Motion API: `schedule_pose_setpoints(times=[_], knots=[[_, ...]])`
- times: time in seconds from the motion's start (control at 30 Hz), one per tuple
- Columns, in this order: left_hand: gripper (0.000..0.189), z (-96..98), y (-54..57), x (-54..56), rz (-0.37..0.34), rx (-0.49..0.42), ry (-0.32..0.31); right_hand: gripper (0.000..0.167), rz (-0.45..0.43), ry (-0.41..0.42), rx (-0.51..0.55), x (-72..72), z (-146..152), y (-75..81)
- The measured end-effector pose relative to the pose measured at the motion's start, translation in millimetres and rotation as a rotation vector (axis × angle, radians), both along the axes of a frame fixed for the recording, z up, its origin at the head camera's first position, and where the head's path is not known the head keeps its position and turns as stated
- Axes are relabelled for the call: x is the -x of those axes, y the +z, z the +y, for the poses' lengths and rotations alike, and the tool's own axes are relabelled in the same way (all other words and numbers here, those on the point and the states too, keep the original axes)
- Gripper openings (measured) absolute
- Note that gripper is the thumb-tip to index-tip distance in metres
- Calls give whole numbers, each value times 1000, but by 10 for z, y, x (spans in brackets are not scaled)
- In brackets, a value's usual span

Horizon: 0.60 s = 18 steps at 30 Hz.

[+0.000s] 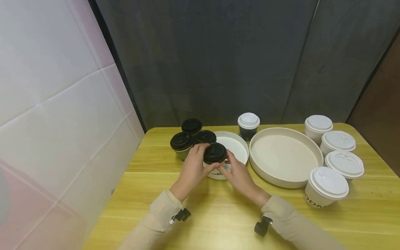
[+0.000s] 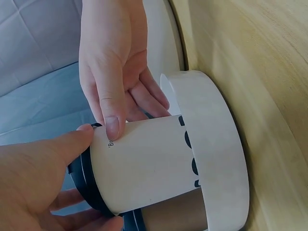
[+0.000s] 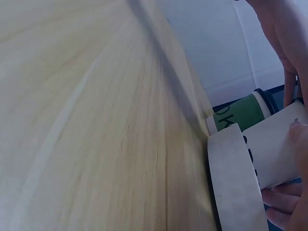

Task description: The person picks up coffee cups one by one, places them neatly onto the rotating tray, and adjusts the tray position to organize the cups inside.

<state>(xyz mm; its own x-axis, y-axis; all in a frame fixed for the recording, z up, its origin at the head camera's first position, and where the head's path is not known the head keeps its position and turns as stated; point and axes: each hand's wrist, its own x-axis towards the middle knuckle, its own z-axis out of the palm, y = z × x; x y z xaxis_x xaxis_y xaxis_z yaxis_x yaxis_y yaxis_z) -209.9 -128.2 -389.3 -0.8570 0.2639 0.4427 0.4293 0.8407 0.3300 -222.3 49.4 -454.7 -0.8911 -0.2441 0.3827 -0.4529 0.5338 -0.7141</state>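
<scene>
White with a black lid, the cup [image 1: 215, 156] is at the small tray [image 1: 236, 143], its base behind the rim; whether it rests is unconfirmed. Left hand [image 1: 193, 165] clamped about the lid, right hand [image 1: 239, 175] on the wall. Placement judged nearly done; release is outstanding. Three other dark-lidded cups [image 1: 181, 143] stand close at left and far; four white-lidded cups [image 1: 326, 185], right of the large tray [image 1: 283, 156], appear unhandled. Lid faces up; long axis roughly vertical.

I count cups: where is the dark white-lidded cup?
Head view, right of centre: the dark cup stands at the back, between the white tray and beige tray.
</scene>
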Motion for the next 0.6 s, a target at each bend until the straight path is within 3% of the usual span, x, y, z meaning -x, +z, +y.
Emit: schedule_pose_setpoints(times=[0.4,0.6], knots=[[70,-10,-14,-24,2,13,14,69,-17,4,-14,-12,9,1],[71,-14,-42,-11,41,32,18,69,-31,-7,-19,-5,14,-21]])
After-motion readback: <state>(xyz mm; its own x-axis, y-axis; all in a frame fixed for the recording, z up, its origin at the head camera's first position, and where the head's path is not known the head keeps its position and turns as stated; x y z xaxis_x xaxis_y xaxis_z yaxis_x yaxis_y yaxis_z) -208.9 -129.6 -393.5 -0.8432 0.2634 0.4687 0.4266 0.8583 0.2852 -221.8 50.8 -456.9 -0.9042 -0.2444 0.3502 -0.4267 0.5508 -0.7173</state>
